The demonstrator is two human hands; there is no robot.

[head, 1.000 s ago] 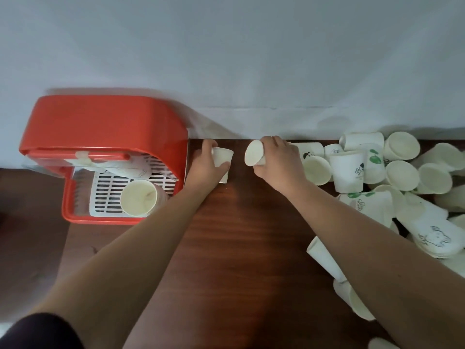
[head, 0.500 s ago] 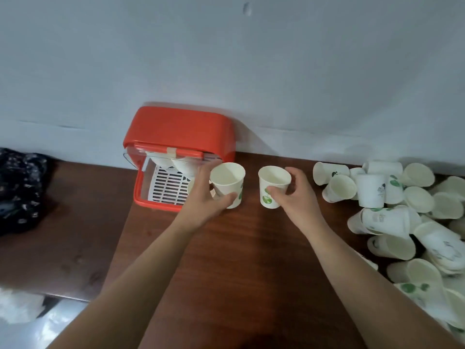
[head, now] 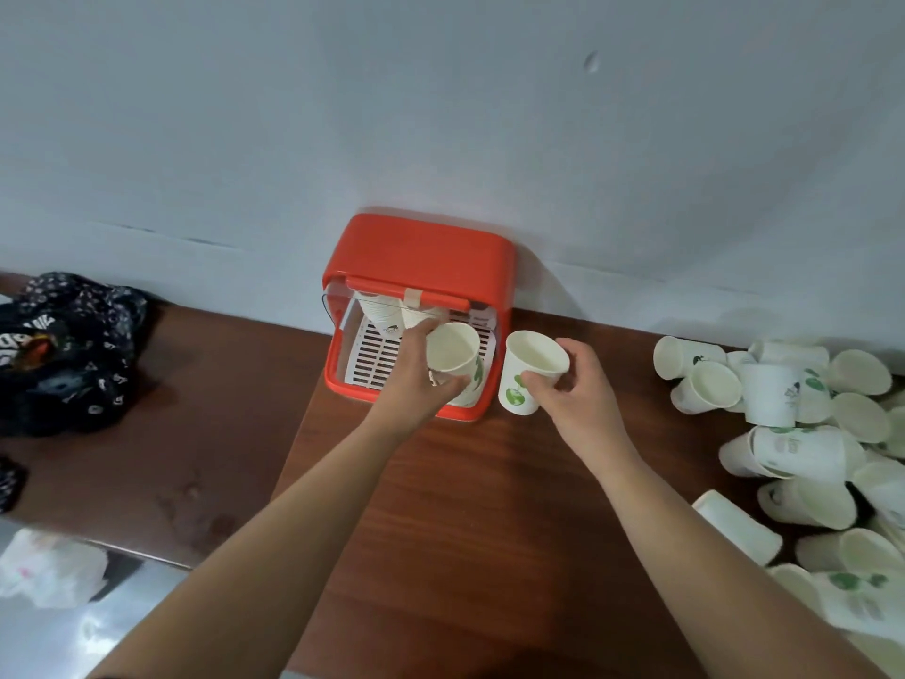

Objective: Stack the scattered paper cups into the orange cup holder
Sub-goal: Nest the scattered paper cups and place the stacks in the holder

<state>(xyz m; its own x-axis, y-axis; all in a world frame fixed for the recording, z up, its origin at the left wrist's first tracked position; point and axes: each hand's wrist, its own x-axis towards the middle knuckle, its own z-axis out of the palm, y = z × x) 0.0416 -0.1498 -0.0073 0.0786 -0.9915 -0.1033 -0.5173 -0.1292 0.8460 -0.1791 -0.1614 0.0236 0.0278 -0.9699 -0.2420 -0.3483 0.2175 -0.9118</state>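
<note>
I have the left hand (head: 416,379) curled round a white paper cup (head: 453,352), mouth up, over the open front of the boxy orange plastic cup holder (head: 421,252) at the brown wooden desk's (head: 465,507) back edge. The right hand (head: 573,389) grips a second white paper cup (head: 526,379) just right of the holder. Loose white paper cups (head: 783,399) crowd the desk's right edge.

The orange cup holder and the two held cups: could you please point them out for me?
orange cup holder (head: 421,252), head view, on its top.
left-hand cup (head: 453,350), head view, inside wall.
right-hand cup (head: 514,396), head view, green print.
</note>
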